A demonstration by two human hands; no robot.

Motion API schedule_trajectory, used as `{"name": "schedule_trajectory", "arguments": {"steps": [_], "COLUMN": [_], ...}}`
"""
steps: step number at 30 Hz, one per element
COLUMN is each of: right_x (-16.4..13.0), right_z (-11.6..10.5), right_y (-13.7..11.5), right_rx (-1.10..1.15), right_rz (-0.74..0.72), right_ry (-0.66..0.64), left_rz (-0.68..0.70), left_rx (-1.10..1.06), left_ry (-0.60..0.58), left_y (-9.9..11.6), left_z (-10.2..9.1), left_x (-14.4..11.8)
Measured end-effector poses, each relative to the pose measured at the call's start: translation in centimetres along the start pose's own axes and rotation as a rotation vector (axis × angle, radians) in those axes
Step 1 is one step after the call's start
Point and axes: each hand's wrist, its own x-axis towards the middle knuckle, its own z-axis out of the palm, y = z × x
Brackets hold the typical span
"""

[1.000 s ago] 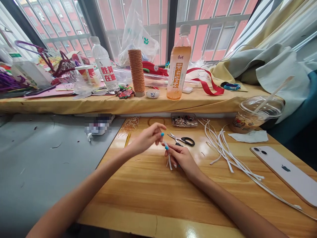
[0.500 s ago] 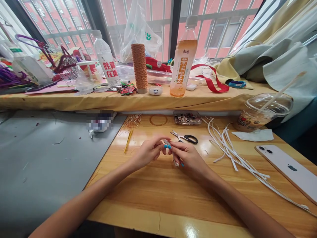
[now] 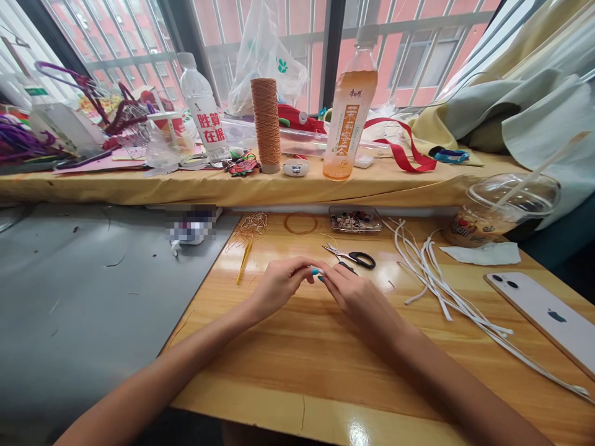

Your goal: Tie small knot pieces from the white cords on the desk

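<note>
I see my left hand [image 3: 279, 286] and my right hand [image 3: 356, 296] meeting above the wooden table [image 3: 325, 353], fingertips against fingertips. Between them is a small white piece [image 3: 314, 269], pinched by the fingers of both hands; most of it is hidden by the fingers, so I cannot say its shape or how long it is. Both hands are closed around it and lifted a little over the table surface, in front of me and near the middle.

Just behind the right hand lie small scissors [image 3: 352, 256] with black handles, flat on the table and not touched. To the right, a bundle of white strips [image 3: 434, 279] spreads over the wood, apart from my hands. Further right lies a phone [image 3: 543, 313], back side up, and behind it a plastic cup [image 3: 499, 207] with a dome lid lies tilted beside a white tissue [image 3: 481, 253]. Near the far table edge I see a small clear tray [image 3: 356, 219] with little pieces inside, and left of it some golden thread [image 3: 248, 230]. On the yellow ledge [image 3: 139, 189] behind stand a spool of orange cord [image 3: 266, 124] and a tea bottle [image 3: 349, 114].
</note>
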Motion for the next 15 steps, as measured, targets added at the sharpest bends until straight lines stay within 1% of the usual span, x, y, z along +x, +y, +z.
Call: {"name": "schedule_trajectory", "arguments": {"steps": [3,6,10,12,15], "right_x": [-0.25,-0.26,-0.21,-0.17,-0.01], "right_z": [0.34,0.37,0.09,-0.14,-0.50], "right_y": [0.30,0.29,0.12,0.13,0.18], "right_rx": [-0.162,-0.188,-0.122,-0.074,0.049], "right_rz": [-0.029,-0.033,0.040,0.080,0.115], "right_ry": [-0.001,-0.031,-0.066,-0.114,-0.172], "left_rz": [0.014,0.026,0.043,0.040,0.006], "left_rx": [0.047,0.073,0.116,0.129,0.081], "left_ry": [0.004,0.002,0.006,-0.001,-0.026], "left_y": [-0.09,-0.14,-0.28,-0.38,-0.48], "left_z": [-0.05,-0.08,0.00,0.05,0.08], "left_x": [0.01,0.07,0.15,0.19,0.24]}}
